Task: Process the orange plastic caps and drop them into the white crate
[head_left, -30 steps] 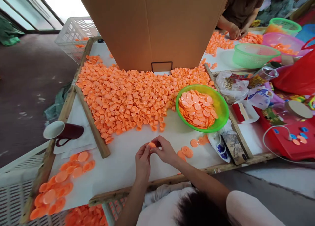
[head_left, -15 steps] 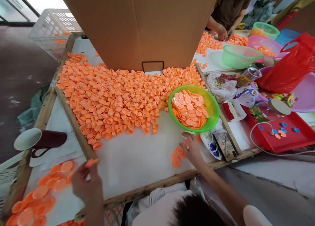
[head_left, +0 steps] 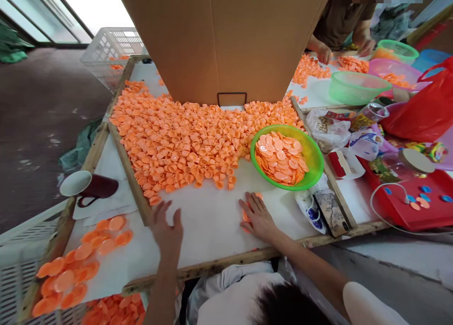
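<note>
My left hand [head_left: 167, 228] hovers beside the wooden divider with fingers apart and nothing held. My right hand [head_left: 260, 218] lies spread over a few orange discs [head_left: 245, 216], mostly covering them on the white tabletop [head_left: 208, 221]. Just beyond it stands a green bowl [head_left: 316, 166] filled with flat orange discs [head_left: 279, 157]. A wide heap of small orange cup-shaped caps [head_left: 187, 141] covers the far part of the table. Left of the divider, several round orange pieces [head_left: 83, 252] lie scattered.
A large cardboard box [head_left: 226, 41] rises behind the heap. A mug [head_left: 95, 185] lies tipped at left. Wooden strips [head_left: 129, 169] edge the work area. At right are a phone [head_left: 331, 214] and red tray [head_left: 399, 207]. Another person's hands [head_left: 323, 53] work at the back.
My left hand has let go of an orange piece and moved right, away from the scattered pieces. My right hand has flattened over the loose discs. The view has shifted left.
</note>
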Action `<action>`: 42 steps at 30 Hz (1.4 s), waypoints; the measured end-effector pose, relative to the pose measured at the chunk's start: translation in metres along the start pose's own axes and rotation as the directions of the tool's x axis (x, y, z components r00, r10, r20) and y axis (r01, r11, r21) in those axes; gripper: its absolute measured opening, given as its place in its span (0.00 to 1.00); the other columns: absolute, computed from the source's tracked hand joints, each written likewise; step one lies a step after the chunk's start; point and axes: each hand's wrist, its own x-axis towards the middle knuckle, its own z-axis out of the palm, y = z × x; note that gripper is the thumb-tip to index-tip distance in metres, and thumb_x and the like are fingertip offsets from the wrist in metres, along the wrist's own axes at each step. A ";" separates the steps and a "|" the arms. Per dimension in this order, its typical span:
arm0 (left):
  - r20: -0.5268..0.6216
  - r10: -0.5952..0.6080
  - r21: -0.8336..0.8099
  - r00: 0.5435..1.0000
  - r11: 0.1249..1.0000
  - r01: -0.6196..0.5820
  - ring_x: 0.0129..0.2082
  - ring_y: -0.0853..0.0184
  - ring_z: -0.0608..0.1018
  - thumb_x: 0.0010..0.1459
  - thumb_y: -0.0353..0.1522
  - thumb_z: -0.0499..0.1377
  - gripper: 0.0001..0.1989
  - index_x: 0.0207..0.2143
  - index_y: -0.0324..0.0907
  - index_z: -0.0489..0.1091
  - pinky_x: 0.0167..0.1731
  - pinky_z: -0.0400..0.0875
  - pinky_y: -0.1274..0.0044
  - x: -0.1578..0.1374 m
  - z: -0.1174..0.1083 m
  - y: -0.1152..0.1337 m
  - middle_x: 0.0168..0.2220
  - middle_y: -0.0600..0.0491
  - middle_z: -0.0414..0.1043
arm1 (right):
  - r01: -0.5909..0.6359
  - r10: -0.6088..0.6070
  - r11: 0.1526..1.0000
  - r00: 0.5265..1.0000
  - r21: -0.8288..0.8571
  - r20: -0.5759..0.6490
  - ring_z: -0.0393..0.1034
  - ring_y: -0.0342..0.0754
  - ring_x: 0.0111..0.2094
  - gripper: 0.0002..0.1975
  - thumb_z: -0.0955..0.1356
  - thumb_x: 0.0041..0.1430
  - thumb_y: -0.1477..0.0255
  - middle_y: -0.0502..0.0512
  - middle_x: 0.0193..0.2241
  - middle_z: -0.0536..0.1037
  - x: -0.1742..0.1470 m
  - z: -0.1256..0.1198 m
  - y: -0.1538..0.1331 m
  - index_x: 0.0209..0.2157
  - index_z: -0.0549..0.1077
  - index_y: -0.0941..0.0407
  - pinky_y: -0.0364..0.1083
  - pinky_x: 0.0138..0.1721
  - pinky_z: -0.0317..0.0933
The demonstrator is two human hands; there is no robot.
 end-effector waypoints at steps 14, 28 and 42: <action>0.279 0.064 0.025 0.958 0.997 -0.074 0.44 0.63 0.73 0.61 0.36 0.54 0.15 0.49 0.41 0.65 0.43 0.71 0.66 0.011 0.113 -0.028 0.49 0.46 0.66 | -0.053 0.157 0.918 0.959 0.393 -0.237 0.63 0.53 0.49 0.21 0.60 0.56 0.77 0.60 0.47 0.70 0.044 -0.036 -0.002 0.51 0.68 0.52 0.55 0.50 0.60; 0.292 -0.392 -0.423 0.873 0.766 0.485 0.32 0.68 0.75 0.46 0.38 0.65 0.14 0.33 0.38 0.70 0.39 0.72 0.72 -0.016 0.085 -0.036 0.29 0.53 0.72 | -0.275 0.403 0.800 0.905 0.533 -0.138 0.64 0.48 0.31 0.05 0.63 0.57 0.69 0.53 0.29 0.71 0.059 -0.050 0.007 0.31 0.69 0.55 0.47 0.33 0.61; 0.403 -0.362 -0.577 0.841 0.613 0.540 0.30 0.71 0.73 0.48 0.36 0.65 0.10 0.30 0.38 0.73 0.36 0.70 0.77 -0.039 0.076 0.008 0.29 0.54 0.73 | -0.180 0.213 0.151 0.966 0.972 0.146 0.66 0.41 0.24 0.12 0.71 0.48 0.64 0.48 0.25 0.71 0.081 -0.065 -0.074 0.30 0.67 0.55 0.43 0.26 0.64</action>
